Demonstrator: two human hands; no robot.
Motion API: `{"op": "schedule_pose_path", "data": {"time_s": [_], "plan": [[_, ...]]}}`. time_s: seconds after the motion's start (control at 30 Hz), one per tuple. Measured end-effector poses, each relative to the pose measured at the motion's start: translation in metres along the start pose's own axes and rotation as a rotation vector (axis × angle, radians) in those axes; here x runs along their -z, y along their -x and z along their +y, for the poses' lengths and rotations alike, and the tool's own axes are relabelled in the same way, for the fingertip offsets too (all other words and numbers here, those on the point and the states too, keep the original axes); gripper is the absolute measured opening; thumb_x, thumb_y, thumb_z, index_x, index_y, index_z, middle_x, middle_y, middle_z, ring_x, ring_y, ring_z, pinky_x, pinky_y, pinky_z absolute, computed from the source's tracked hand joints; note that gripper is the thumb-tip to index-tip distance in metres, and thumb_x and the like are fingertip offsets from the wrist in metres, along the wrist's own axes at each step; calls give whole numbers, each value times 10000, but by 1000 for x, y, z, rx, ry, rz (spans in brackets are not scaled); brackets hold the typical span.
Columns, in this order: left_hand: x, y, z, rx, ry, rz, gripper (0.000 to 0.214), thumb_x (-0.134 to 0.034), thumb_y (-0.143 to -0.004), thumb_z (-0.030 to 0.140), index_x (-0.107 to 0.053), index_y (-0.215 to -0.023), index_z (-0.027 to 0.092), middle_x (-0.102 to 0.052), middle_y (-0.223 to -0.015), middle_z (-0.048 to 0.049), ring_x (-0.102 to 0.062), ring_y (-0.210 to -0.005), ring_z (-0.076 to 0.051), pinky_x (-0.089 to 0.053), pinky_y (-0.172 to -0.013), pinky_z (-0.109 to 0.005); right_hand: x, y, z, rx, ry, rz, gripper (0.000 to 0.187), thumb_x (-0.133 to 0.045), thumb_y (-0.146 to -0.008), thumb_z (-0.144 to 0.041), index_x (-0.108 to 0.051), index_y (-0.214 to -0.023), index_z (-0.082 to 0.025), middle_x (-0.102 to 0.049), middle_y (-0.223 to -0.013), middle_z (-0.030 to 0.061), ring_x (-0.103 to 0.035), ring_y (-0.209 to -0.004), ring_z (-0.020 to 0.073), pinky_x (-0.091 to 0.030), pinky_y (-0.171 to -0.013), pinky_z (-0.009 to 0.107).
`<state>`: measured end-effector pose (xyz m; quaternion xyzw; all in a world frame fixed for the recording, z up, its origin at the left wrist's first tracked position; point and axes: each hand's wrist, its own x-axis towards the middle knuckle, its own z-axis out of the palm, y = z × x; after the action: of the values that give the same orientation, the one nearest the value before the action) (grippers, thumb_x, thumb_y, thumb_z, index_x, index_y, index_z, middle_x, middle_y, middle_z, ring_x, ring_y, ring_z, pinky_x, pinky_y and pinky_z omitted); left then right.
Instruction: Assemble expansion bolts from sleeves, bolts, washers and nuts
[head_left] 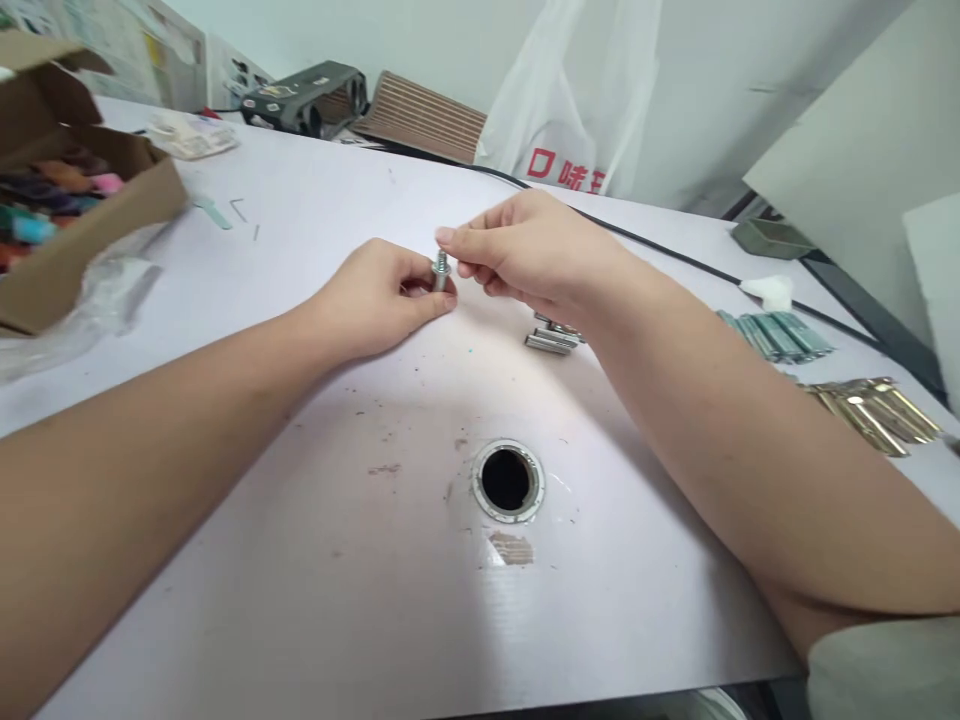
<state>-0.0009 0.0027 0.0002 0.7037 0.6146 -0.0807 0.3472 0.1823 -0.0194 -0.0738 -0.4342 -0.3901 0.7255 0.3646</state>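
Observation:
My left hand [382, 300] rests on the white table [315, 560] with its fingers curled round a small silver bolt-like metal part [441, 270], held upright. My right hand [525, 255] hovers just to the right of it, its fingertips pinched at the top of the same part. What the right fingers hold, if anything besides the part's head, is too small to make out. A small stack of flat silver metal pieces [553, 336] lies on the table directly under my right wrist.
A round metal-rimmed hole [508, 481] sits in the table near me. An open cardboard box [67, 200] of coloured items stands at far left. Grey-green strips [776, 335] and brass strips [874, 410] lie at right. A white plastic bag [577, 100] and black cable [675, 255] lie behind.

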Motion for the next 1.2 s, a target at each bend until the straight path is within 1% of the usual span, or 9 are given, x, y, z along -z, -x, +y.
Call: {"op": "schedule_pose_path", "data": {"time_s": [0.17,0.3,0.4,0.5,0.7,0.9,1.0,1.1,1.2], "plan": [[2,0,2,16,-123,-18,158,-793,-839,364,-792,-817,207,-637,-667,-26,-482,-650,-161,-360,-654,-347,-5,-1,-7,172,206,95,362,-836,-961,-396,-629,-723,-217,-718,-832,51,-577,-761,157,-452,-638,299],[1,1,6,7,-178,-18,193,-775,-860,357,-745,-765,191,-622,-667,-26,-490,-654,-157,-361,-659,-343,-13,-9,0,289,148,52,327,-833,-950,-357,-631,-730,-223,-728,-832,37,-632,-791,154,-491,-694,299],[0,2,8,22,-210,-15,217,-754,-868,350,-722,-732,184,-607,-648,-22,-478,-638,-150,-353,-656,-346,-19,-12,10,279,50,66,286,-857,-933,-379,-667,-766,-245,-749,-866,32,-624,-772,167,-516,-725,324],[0,2,8,20,-182,-19,170,-752,-861,325,-762,-795,168,-624,-672,-24,-489,-651,-150,-365,-676,-345,-23,-12,19,255,-19,94,239,-826,-963,-403,-707,-803,-270,-761,-928,34,-651,-849,199,-544,-787,340],[0,2,4,12,-135,-25,176,-776,-855,323,-761,-792,159,-601,-657,-16,-464,-673,-144,-374,-689,-336,-19,-9,23,226,-46,78,292,-769,-1001,-455,-732,-779,-270,-740,-911,61,-676,-897,239,-536,-783,364],[-1,1,3,1,-94,-41,169,-753,-859,310,-748,-797,153,-608,-674,-16,-463,-667,-137,-372,-668,-331,-10,0,12,222,15,19,84,-805,-979,-245,-792,-897,-256,-765,-929,14,-684,-900,184,-534,-798,314],[0,2,4,3,-106,-38,154,-749,-849,298,-735,-786,159,-578,-642,-4,-446,-653,-135,-364,-658,-331,-13,-1,9,232,-2,47,108,-743,-1032,-181,-806,-957,-228,-735,-842,0,-649,-824,137,-526,-776,284],[-1,2,5,7,-112,-36,133,-750,-839,265,-714,-761,163,-562,-624,4,-440,-640,-133,-362,-658,-337,-16,-6,14,295,-40,43,167,-727,-1058,-189,-804,-913,-214,-737,-839,4,-631,-808,127,-533,-781,277],[-1,1,4,-6,-114,-33,136,-746,-844,242,-700,-743,164,-545,-616,12,-439,-633,-129,-361,-665,-341,-15,-14,25,378,-72,-5,180,-754,-1060,-290,-816,-902,-231,-758,-889,5,-644,-836,138,-551,-796,289]]}}
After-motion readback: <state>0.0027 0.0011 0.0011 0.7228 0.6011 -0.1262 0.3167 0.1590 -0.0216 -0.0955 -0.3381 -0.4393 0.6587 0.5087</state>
